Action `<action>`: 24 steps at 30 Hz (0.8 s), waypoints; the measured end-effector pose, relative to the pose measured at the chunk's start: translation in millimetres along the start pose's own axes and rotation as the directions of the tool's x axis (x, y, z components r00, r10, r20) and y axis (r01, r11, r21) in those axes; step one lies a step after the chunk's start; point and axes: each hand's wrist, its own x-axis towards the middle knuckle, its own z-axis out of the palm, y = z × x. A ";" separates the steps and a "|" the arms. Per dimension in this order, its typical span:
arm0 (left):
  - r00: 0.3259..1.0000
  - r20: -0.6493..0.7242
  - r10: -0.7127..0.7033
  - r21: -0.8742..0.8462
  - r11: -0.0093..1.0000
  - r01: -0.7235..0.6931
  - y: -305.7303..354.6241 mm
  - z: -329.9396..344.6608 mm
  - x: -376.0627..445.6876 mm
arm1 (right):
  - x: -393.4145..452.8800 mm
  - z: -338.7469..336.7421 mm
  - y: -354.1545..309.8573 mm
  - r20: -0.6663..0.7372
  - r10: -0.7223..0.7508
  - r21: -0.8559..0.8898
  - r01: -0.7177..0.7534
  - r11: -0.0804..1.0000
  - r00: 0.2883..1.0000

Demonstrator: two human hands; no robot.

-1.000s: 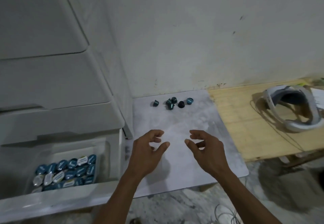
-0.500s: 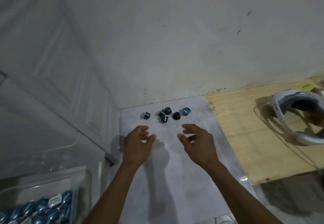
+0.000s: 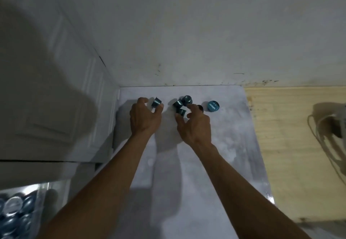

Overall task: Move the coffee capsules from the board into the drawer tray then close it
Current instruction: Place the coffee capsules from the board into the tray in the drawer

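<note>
Several teal coffee capsules lie at the far end of the pale marbled board (image 3: 228, 145). My left hand (image 3: 145, 120) curls around the leftmost capsule (image 3: 156, 102): the thumb touches its rim and the index finger stands just left of it. My right hand (image 3: 196, 126) reaches into the cluster, with thumb and index on either side of a tipped capsule (image 3: 181, 112). Two more capsules (image 3: 187, 99) sit just beyond. A dark capsule (image 3: 200, 107) is half hidden behind my right fingers. Another capsule (image 3: 213, 106) lies at the right. The open drawer tray (image 3: 43, 197) holds many capsules.
A white drawer unit (image 3: 56, 107) stands along the board's left edge, and a white wall rises right behind the capsules. A wooden surface (image 3: 299, 136) adjoins the board on the right, with a blurred white headset (image 3: 335, 126) and its cable at the frame's edge.
Both hands have moved forward from the middle of the board to the capsules at its far end. The view has shifted forward, so only a corner of the drawer tray shows.
</note>
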 end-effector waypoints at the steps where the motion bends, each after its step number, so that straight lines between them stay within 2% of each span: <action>1: 1.000 -0.008 -0.001 0.004 1.000 0.001 -0.6 5.1 3.8 | 4.7 4.5 2.7 0.010 0.005 -0.019 -0.005 1.000 1.000; 9: 0.991 -0.133 0.018 0.082 0.997 -0.007 -2.1 26.7 21.7 | 27.9 26.0 14.8 -0.012 -0.045 -0.141 0.043 0.989 0.999; 14: 0.984 -0.156 0.082 0.004 0.997 -0.082 -5.2 30.3 26.0 | 32.3 34.7 23.0 -0.038 -0.145 -0.137 0.138 0.981 0.989; 18: 0.967 -0.169 0.190 -0.080 0.975 -0.206 -12.8 35.2 19.9 | 23.1 37.9 43.2 -0.104 -0.339 -0.132 0.325 0.937 0.935; 21: 0.952 -0.174 0.252 -0.145 0.950 -0.278 -24.7 40.8 13.9 | 19.9 37.4 61.9 -0.141 -0.436 -0.119 0.422 0.899 0.889; 24: 0.919 -0.199 0.340 -0.134 0.920 -0.369 -33.5 46.1 8.6 | 21.7 38.9 76.4 -0.146 -0.496 -0.087 0.489 0.868 0.856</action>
